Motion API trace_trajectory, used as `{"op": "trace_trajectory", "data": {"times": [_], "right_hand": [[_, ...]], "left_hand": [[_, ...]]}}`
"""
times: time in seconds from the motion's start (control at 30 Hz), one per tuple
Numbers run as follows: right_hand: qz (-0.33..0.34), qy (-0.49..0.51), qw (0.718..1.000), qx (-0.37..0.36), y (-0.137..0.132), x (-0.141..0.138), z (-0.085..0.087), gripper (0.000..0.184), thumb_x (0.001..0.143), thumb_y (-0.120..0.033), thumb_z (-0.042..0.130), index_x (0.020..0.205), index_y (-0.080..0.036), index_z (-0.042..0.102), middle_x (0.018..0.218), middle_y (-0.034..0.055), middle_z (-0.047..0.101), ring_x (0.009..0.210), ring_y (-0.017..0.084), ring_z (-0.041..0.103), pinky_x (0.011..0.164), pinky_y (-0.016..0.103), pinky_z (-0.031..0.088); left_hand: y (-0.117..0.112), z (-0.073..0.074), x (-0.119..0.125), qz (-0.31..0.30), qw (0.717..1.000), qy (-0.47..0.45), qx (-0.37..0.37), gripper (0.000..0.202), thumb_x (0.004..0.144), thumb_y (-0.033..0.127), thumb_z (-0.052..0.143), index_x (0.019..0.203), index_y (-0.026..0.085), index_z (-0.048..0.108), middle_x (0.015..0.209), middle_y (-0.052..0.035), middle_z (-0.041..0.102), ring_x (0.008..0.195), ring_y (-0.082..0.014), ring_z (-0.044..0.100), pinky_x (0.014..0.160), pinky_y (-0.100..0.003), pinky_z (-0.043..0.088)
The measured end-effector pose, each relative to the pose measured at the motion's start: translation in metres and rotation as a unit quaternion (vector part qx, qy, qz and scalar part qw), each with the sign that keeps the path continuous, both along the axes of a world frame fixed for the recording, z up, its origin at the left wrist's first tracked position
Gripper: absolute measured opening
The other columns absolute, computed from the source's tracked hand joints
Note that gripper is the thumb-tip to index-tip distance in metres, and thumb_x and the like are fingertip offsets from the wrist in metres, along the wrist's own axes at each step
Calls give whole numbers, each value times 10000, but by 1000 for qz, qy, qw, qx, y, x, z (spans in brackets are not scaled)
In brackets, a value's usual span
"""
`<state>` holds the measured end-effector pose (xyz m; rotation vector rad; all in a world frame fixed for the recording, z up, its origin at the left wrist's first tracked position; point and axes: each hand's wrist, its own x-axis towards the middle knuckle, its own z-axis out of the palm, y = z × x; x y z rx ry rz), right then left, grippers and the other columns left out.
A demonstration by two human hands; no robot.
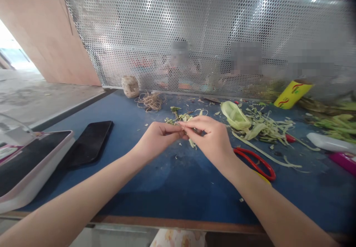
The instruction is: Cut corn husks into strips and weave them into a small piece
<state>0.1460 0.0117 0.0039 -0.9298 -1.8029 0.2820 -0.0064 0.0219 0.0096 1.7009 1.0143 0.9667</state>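
My left hand [164,134] and my right hand [207,134] meet over the middle of the blue table. Thumb and fingers of both are pinched together at the tips, around something too small and covered to make out. Just behind and below the fingertips show green plant bits [175,110] and a pale green strip [192,143]; whether the strip is held or lies on the table, I cannot tell. Red-handled scissors [257,163] lie beside my right wrist, partly hidden by the forearm.
A pale green cupped leaf [235,115] and shredded strips [267,124] lie right of centre. Behind are tangled twine [151,102] and a string spool [130,86]. Left lie a phone [93,143] and a tray-like case [36,165]. A yellow cylinder [293,94] leans at the perforated screen [180,28].
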Motion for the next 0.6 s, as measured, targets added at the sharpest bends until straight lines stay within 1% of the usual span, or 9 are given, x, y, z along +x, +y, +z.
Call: {"op": "trace_trajectory", "data": {"times": [0.13, 0.2, 0.27, 0.3, 0.37, 0.47, 0.53, 0.6], "right_hand": [[51, -83, 993, 63, -2, 1, 0, 245, 784, -134, 490, 948, -203, 659, 848, 49, 623, 792, 144, 571, 728, 282, 475], [50, -104, 990, 83, -2, 0, -1, 222, 785, -177, 517, 964, -195, 648, 852, 57, 620, 810, 156, 563, 749, 299, 468], [38, -89, 992, 79, -1, 0, -2, 178, 787, -210, 537, 919, -206, 656, 843, 49, 627, 801, 159, 566, 745, 306, 467], [36, -70, 995, 65, 0, 0, -2, 153, 788, -211, 541, 881, -215, 662, 831, 41, 632, 795, 157, 570, 733, 302, 470], [48, -23, 999, 12, 1, 1, -1, 137, 788, -199, 537, 820, -229, 667, 820, 25, 637, 773, 147, 579, 689, 284, 479], [108, 31, 990, -83, 3, 5, 4, 109, 778, -215, 552, 789, -227, 659, 823, 10, 634, 723, 128, 589, 639, 258, 490], [145, 26, 981, -127, 4, 8, 8, 103, 781, -221, 549, 763, -214, 650, 789, 4, 629, 693, 119, 590, 633, 251, 490], [154, 9, 976, -157, 4, 10, 10, 112, 789, -208, 532, 753, -206, 638, 737, -3, 625, 683, 118, 593, 640, 251, 491]], "left_hand": [[0, 1, 0, 15, 1000, 7, -14, 156, 712, 184, 575, 783, 174, 714, 763, -7, 717, 785, -186, 643, 725, -265, 486], [0, 1, 0, 19, 1000, 1, -19, 149, 704, 185, 579, 768, 168, 713, 764, -12, 716, 767, -188, 643, 700, -268, 488], [0, 1, 0, 18, 1000, 0, -22, 139, 696, 198, 590, 751, 163, 712, 754, -15, 716, 764, -193, 643, 698, -275, 489], [0, 1, 1, 16, 1000, 0, -21, 138, 695, 206, 594, 750, 163, 713, 751, -15, 716, 774, -196, 642, 710, -278, 488], [0, 1, 2, 10, 1000, -2, -18, 139, 697, 218, 600, 756, 166, 715, 757, -16, 717, 804, -198, 639, 749, -281, 480], [-1, 1, 1, 10, 1000, -5, -15, 145, 705, 244, 606, 764, 172, 717, 784, -23, 718, 826, -197, 638, 780, -279, 472], [-1, 2, 0, 12, 1000, 3, -16, 155, 711, 261, 606, 779, 176, 717, 791, -23, 718, 822, -198, 640, 777, -280, 474], [-2, 2, -1, 13, 1000, 9, -11, 156, 713, 264, 606, 787, 181, 716, 793, -18, 719, 824, -200, 641, 777, -281, 475]]}}
